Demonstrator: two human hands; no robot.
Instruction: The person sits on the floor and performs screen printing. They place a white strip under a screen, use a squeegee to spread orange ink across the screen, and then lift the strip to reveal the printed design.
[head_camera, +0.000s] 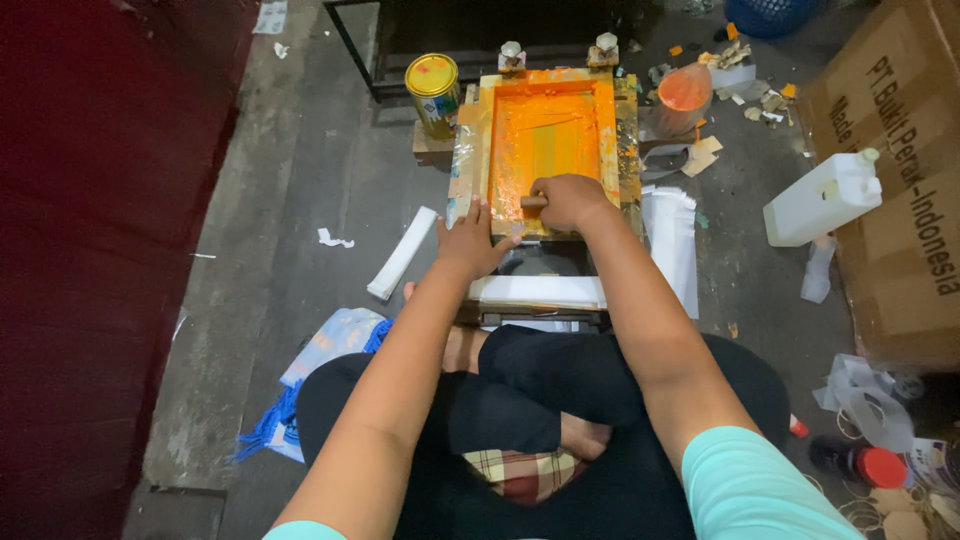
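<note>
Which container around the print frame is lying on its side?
The white plastic jug right of the orange frame. The yellow-lidded can left of it stands upright.

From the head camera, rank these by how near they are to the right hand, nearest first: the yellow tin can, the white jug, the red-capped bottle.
Measured from the right hand, which grips a wooden handle on the orange screen frame:
1. Yellow tin can, up and to the left, beside the frame's far corner.
2. White jug, off to the right by the cardboard box.
3. Red-capped bottle, low right, near the person's knee.
</note>
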